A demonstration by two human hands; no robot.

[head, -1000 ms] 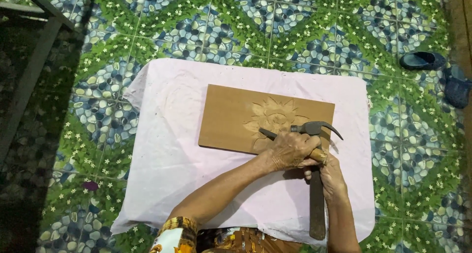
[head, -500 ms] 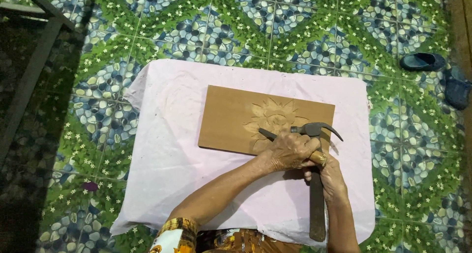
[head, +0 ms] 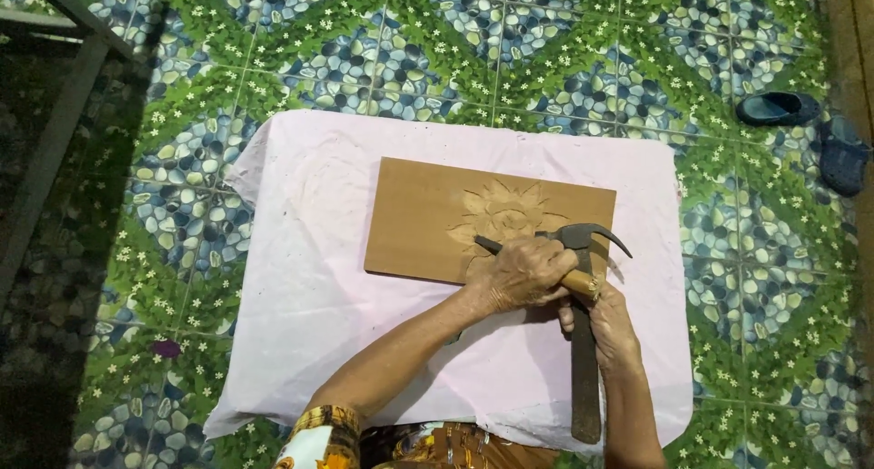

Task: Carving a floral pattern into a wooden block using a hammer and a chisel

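A brown wooden board [head: 428,221] with a carved flower [head: 503,210] lies on a pink cloth [head: 309,296]. My left hand [head: 521,273] grips a chisel [head: 492,247]; its dark tip rests on the carving's lower edge and its yellowish handle end pokes out to the right. My right hand [head: 612,328] holds a claw hammer [head: 584,341] by its long dark handle. The hammer's head [head: 592,237] sits right at the chisel's handle end.
The cloth covers a low surface on a tiled floor [head: 455,41] with a green and blue pebble pattern. Two dark blue slippers [head: 778,109] lie at the upper right. A dark metal frame [head: 55,114] stands at the left.
Both hands, the chisel and the hammer stay in nearly the same place on the carving; only slight shifts show.
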